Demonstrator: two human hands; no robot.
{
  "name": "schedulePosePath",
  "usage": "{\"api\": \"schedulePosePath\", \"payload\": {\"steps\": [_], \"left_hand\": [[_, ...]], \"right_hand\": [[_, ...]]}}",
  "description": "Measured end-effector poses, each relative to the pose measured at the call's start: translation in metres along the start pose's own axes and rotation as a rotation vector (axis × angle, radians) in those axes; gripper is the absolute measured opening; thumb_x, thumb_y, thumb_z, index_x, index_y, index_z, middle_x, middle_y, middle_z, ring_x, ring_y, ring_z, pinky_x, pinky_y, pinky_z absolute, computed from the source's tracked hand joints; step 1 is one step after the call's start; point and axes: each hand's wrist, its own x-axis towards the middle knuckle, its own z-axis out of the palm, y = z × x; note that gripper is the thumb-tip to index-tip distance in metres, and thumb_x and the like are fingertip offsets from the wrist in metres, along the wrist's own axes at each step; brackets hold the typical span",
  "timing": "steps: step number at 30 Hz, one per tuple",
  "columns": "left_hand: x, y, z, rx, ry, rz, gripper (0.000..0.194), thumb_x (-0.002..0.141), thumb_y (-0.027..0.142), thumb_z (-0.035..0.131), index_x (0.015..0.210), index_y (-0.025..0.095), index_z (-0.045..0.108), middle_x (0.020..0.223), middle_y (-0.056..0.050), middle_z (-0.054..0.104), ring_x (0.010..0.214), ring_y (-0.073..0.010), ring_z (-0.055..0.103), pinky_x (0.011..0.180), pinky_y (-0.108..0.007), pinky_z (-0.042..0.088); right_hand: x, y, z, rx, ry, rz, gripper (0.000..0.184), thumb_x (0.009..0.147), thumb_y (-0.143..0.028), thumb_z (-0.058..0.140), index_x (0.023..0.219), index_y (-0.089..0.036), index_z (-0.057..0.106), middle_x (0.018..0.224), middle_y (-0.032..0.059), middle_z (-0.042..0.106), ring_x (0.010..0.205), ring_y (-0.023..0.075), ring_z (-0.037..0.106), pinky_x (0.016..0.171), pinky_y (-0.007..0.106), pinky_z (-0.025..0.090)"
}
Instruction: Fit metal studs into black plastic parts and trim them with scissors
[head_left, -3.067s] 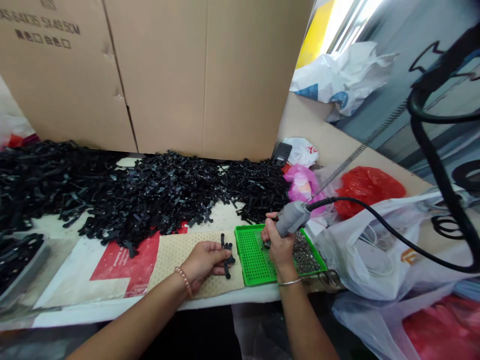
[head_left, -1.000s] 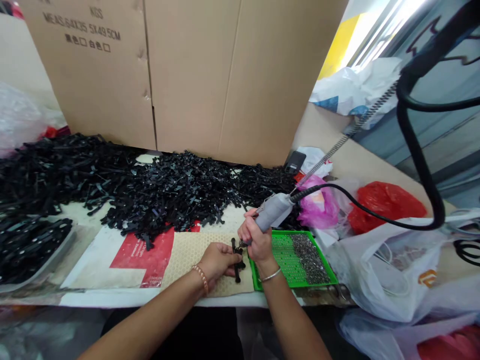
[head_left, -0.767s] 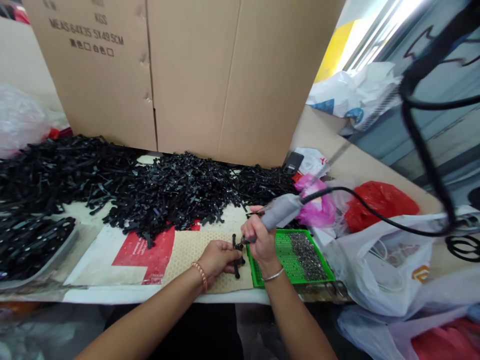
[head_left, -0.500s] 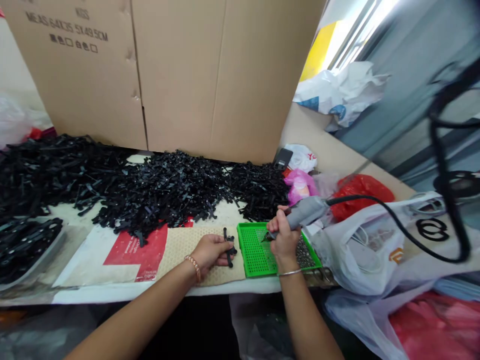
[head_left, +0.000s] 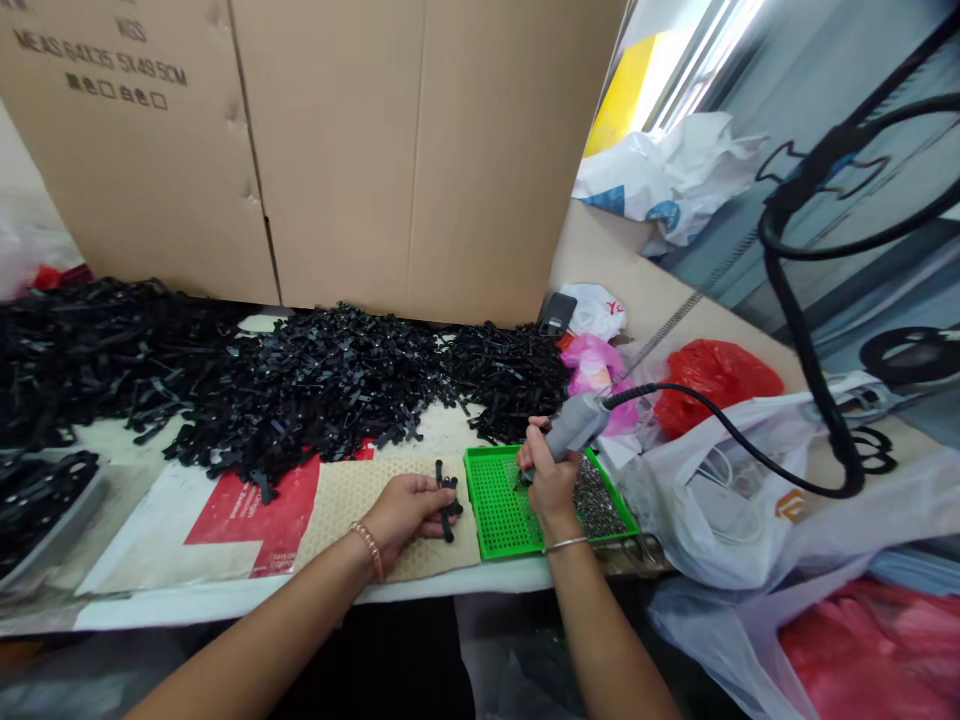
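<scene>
My left hand (head_left: 405, 508) rests on a beige honeycomb mat (head_left: 352, 500), its fingers closed on a small black plastic part (head_left: 447, 500) held flat against the mat. My right hand (head_left: 549, 478) grips a grey powered screwdriver (head_left: 571, 428) with a black cable, its tip pointing down into a green perforated tray (head_left: 495, 500). Several small silver screws (head_left: 596, 500) lie in the right half of that tray.
A big heap of black plastic parts (head_left: 300, 385) covers the table behind the mat, against a tall cardboard box (head_left: 337, 150). A grey bin with more parts (head_left: 37, 500) is at left. Plastic bags, white (head_left: 720, 500), red (head_left: 716, 370) and pink (head_left: 592, 365), crowd the right.
My right hand has carried the screwdriver from the black part on the mat rightward to the green tray. My left hand has stayed on the part.
</scene>
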Motion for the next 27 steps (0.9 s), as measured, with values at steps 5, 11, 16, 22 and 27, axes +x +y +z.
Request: {"api": "schedulePosePath", "payload": {"steps": [5, 11, 16, 22, 27], "left_hand": [[-0.0011, 0.0005, -0.001, -0.002, -0.016, -0.007, 0.012, 0.076, 0.011, 0.067, 0.067, 0.009, 0.06, 0.063, -0.004, 0.065, 0.056, -0.0113, 0.063, 0.05, -0.019, 0.053], [-0.0014, 0.0, -0.0016, -0.009, -0.022, -0.005, 0.012, 0.073, 0.012, 0.071, 0.068, 0.01, 0.06, 0.064, -0.003, 0.064, 0.057, -0.012, 0.063, 0.05, -0.02, 0.053], [-0.0018, -0.0005, -0.0016, -0.014, -0.018, -0.004, 0.015, 0.071, 0.014, 0.074, 0.067, 0.01, 0.06, 0.064, -0.003, 0.064, 0.058, -0.0121, 0.064, 0.051, -0.02, 0.053], [-0.0027, 0.0008, -0.0007, -0.017, -0.021, -0.006, 0.017, 0.072, 0.013, 0.073, 0.064, 0.011, 0.058, 0.061, -0.002, 0.064, 0.057, -0.012, 0.064, 0.049, -0.019, 0.052], [-0.0016, 0.0008, 0.0003, -0.016, -0.002, -0.008, 0.017, 0.072, 0.012, 0.072, 0.064, 0.011, 0.058, 0.062, -0.003, 0.065, 0.056, -0.0121, 0.064, 0.051, -0.02, 0.054]], "right_hand": [[-0.001, 0.004, -0.0023, -0.024, -0.011, 0.0, 0.028, 0.076, -0.039, 0.07, 0.092, -0.019, 0.058, 0.05, -0.0085, 0.043, 0.042, 0.0096, 0.038, 0.042, 0.023, 0.031], [-0.0001, 0.0033, -0.0015, -0.042, -0.018, -0.009, 0.028, 0.077, -0.04, 0.068, 0.092, -0.019, 0.057, 0.05, -0.009, 0.042, 0.042, 0.0097, 0.038, 0.043, 0.023, 0.032], [-0.0001, 0.0045, -0.0025, -0.048, -0.031, -0.009, 0.027, 0.078, -0.038, 0.068, 0.094, -0.02, 0.058, 0.051, -0.0087, 0.044, 0.043, 0.0096, 0.039, 0.045, 0.023, 0.033], [-0.001, 0.0074, -0.0034, -0.068, -0.044, -0.006, 0.027, 0.078, -0.039, 0.069, 0.093, -0.019, 0.058, 0.052, -0.0078, 0.045, 0.044, 0.0105, 0.04, 0.045, 0.024, 0.034], [-0.0011, 0.0065, -0.003, -0.066, -0.051, 0.001, 0.028, 0.076, -0.04, 0.07, 0.09, -0.019, 0.058, 0.052, -0.0071, 0.048, 0.044, 0.0105, 0.041, 0.046, 0.024, 0.034]]}}
